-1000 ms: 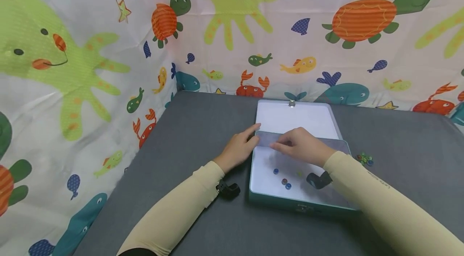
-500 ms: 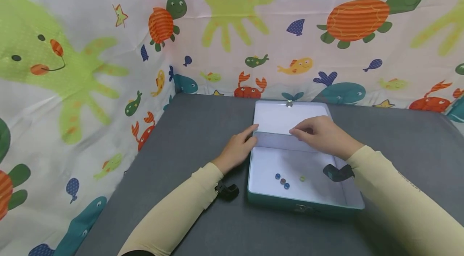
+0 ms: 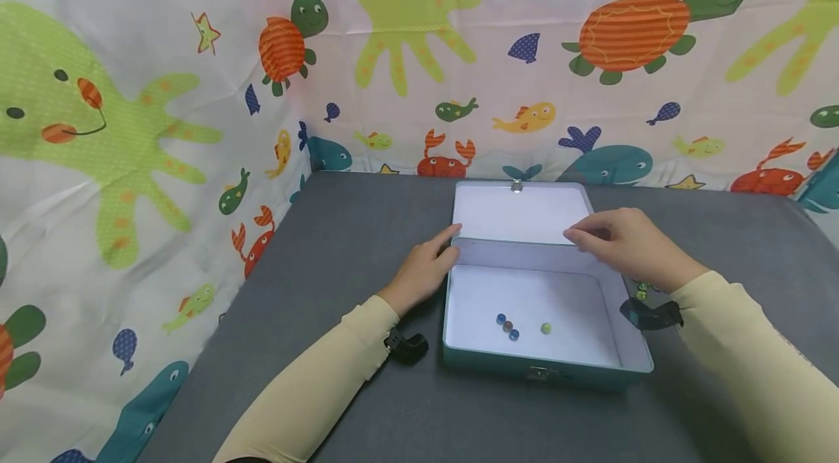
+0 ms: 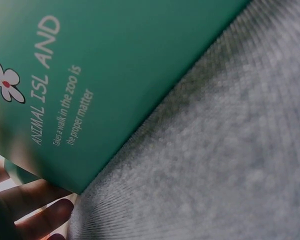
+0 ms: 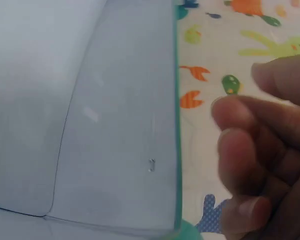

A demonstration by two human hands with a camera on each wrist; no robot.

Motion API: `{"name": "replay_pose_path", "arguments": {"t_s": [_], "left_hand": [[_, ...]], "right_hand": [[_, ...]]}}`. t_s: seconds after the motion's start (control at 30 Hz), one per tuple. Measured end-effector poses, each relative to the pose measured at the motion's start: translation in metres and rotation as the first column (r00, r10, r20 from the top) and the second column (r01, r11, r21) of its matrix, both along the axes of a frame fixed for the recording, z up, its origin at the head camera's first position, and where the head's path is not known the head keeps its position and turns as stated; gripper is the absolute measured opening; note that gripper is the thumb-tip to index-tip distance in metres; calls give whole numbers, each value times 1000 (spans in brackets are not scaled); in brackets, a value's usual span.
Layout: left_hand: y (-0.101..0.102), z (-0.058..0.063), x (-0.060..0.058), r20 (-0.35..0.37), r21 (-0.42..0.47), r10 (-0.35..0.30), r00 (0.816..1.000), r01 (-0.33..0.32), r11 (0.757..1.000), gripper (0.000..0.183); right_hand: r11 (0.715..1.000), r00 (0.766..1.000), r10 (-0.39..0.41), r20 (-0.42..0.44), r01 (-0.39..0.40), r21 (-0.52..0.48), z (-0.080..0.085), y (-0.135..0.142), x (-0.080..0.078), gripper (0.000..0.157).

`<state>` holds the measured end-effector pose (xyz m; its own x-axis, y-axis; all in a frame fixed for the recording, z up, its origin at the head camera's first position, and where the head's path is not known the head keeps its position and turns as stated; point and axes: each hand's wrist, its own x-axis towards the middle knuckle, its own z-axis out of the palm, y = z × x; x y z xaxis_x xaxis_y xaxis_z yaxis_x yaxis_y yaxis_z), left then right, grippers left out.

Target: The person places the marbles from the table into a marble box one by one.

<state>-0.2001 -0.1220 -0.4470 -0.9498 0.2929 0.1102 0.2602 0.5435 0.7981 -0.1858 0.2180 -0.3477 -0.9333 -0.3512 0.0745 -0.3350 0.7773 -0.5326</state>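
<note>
A green tin case (image 3: pixel 544 374) with a white inside stands with its lid (image 3: pixel 521 212) folded back. Two blue marbles (image 3: pixel 514 335), a brownish marble (image 3: pixel 507 326) and a light green marble (image 3: pixel 546 328) lie on its floor. My left hand (image 3: pixel 419 274) rests at the case's back left corner, thumb at the rim; the left wrist view shows its fingers (image 4: pixel 45 217) close by the printed green side. Over the back right rim hovers my right hand (image 3: pixel 632 244). Its fingers are loosely bent, and nothing shows between thumb and fingertips in the right wrist view.
More small marbles (image 3: pixel 641 293) lie on the grey tabletop (image 3: pixel 387 223) right of the case, partly hidden by the right hand and its wrist camera (image 3: pixel 649 314). A cloth (image 3: pixel 406 121) printed with sea animals hangs behind and to the left.
My right hand has moved right, from over the middle of the case to its back right corner. Inside, the marbles have shifted slightly toward the front. The left hand stays at the corner.
</note>
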Motion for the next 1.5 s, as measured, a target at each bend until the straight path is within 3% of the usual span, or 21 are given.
{"name": "replay_pose_path", "arguments": {"t_s": [0.3, 0.6, 1.0, 1.23, 1.5], "left_hand": [[-2, -2, -2, -16, 4, 3, 1000, -3, 1000, 62], [1, -1, -1, -13, 1, 0, 1000, 0, 1000, 64], [2, -3, -2, -16, 6, 3, 1000, -3, 1000, 64], [3, 1, -2, -2, 13, 0, 1000, 0, 1000, 64], [2, 0, -3, -1, 8, -1, 1000, 1, 1000, 64]], "right_hand": [[996, 996, -85, 35, 85, 7, -2, 26, 2, 53], [994, 992, -103, 78, 106, -26, -18, 49, 9, 49], [990, 988, -137, 75, 139, -23, -48, 71, 17, 50], [989, 988, -146, 54, 147, -22, -58, 82, 23, 37], [988, 984, -154, 85, 154, 11, -67, 93, 29, 35]]}}
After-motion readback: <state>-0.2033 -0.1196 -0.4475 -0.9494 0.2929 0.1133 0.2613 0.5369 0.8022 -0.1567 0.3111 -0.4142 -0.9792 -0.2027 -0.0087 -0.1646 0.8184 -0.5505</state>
